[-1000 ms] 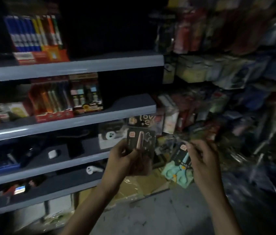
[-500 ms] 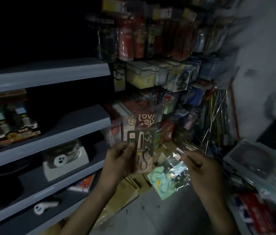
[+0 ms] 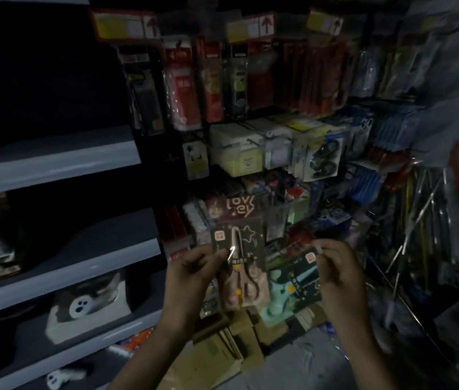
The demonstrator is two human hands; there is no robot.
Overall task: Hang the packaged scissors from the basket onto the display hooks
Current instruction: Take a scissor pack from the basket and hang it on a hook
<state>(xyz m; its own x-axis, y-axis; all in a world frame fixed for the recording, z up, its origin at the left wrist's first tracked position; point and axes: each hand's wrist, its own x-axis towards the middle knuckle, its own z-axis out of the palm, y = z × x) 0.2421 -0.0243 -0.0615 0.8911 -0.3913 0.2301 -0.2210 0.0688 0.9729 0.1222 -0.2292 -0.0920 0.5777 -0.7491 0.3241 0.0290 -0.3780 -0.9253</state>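
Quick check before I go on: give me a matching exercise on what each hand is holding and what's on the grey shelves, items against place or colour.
Items:
1. left hand
2. right hand
3. white box with a dark round face
4. yellow boxes

Matches:
A. hanging on the display hooks, above both hands
B. holds the pink packaged scissors
C. sits on a lower grey shelf, left of the hands
D. holds the mint-green packaged scissors

Pairs: 1-B, 2-D, 3-C, 4-A
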